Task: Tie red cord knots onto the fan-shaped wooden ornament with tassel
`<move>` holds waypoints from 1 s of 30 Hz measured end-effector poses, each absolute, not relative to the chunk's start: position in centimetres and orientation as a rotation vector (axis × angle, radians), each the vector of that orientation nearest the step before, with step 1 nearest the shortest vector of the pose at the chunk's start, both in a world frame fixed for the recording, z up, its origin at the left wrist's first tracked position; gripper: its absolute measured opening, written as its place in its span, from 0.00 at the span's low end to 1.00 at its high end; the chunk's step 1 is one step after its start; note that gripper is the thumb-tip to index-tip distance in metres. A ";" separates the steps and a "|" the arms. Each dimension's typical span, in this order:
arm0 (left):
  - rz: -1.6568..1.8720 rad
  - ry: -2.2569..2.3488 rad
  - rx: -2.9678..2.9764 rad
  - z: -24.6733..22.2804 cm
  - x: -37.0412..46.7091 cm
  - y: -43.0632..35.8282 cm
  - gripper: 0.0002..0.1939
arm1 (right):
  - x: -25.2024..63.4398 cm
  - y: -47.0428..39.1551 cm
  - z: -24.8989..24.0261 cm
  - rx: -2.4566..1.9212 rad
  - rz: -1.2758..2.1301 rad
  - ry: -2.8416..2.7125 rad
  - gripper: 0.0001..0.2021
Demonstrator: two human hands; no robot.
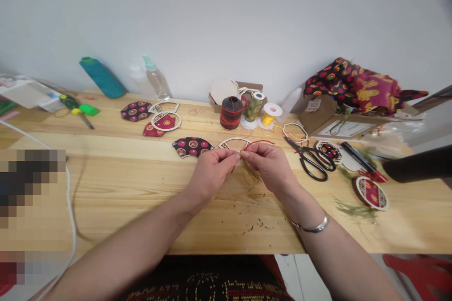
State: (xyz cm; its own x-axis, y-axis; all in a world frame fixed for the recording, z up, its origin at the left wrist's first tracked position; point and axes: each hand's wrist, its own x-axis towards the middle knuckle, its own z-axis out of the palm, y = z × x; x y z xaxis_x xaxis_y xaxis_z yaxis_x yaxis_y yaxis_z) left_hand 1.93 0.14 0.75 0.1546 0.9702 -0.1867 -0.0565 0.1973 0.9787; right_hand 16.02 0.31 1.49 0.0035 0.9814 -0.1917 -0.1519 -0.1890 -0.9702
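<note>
My left hand (213, 171) and my right hand (270, 164) meet over the middle of the table, thumbs and forefingers pinched together. A thin red cord (263, 142) runs out from between the fingertips, which partly hide it. Below my right hand hangs a bunch of olive-green threads (254, 176). Just behind the fingers is a pale fan-shaped frame (226, 142); I cannot tell whether the fingers touch it. Left of it lies a patterned fan-shaped fabric piece (193, 146).
Black-handled scissors (312, 162) lie right of my hands, near an oval ornament (372, 193). Behind stand a red-black thread spool (230, 114), a green spool (253, 109) and a yellow spool (269, 117). A cardboard box (319, 117) holds fabric; a white cable (70, 197) runs at left.
</note>
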 end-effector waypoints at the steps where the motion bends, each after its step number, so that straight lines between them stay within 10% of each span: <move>1: 0.996 1.123 1.069 0.8 1.9 0.1 0.10 | 16.0 0.3 1.5 -1.266 1.350 -1.038 0.11; 16: 0.973 1.166 1.088 1.3 1.8 0.2 0.09 | 17.2 0.8 0.8 -1.403 0.846 -1.480 0.08; 30: 0.909 1.151 1.635 0.2 1.9 0.0 0.07 | 16.5 0.3 1.5 -1.277 1.341 -1.128 0.10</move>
State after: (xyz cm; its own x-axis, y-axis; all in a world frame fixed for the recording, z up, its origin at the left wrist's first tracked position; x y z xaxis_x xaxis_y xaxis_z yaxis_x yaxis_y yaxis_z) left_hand 1.90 0.00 0.25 0.2929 0.9540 0.0640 0.2826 -0.1503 0.9474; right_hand 16.50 0.30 1.53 -0.0205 0.9901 -0.1388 -0.0322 -0.1394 -0.9897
